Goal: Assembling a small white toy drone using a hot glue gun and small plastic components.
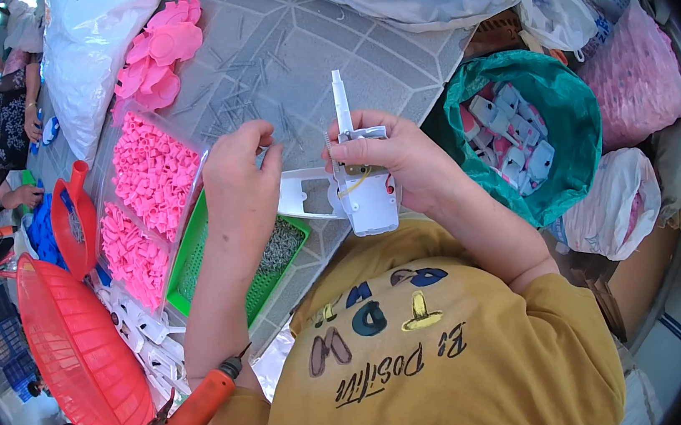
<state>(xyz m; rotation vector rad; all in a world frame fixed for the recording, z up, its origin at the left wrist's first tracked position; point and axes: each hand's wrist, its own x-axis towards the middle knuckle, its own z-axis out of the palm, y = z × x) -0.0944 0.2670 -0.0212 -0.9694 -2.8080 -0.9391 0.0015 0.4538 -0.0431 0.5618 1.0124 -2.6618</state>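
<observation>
My right hand (405,155) grips a white plastic housing (374,213) with a narrow white tube (340,99) rising from its top. A yellow wire (358,181) and a small red part show inside its open face. Left of it, my left hand (240,178) is raised with thumb and fingers curled together; whatever they may hold is hidden. Between the hands a white plastic frame piece (305,195) with a cut-out reaches to the housing's side. Beyond my left hand, several thin grey pins (248,101) lie scattered on the grey patterned table (390,56).
A green basket (260,304) holding small metal pieces and a tray of pink parts (155,171) stand left. An orange power screwdriver (188,423) and a red basket (79,351) are nearer. A teal bag (571,102) of white pieces stands right. Another person (3,125) is far left.
</observation>
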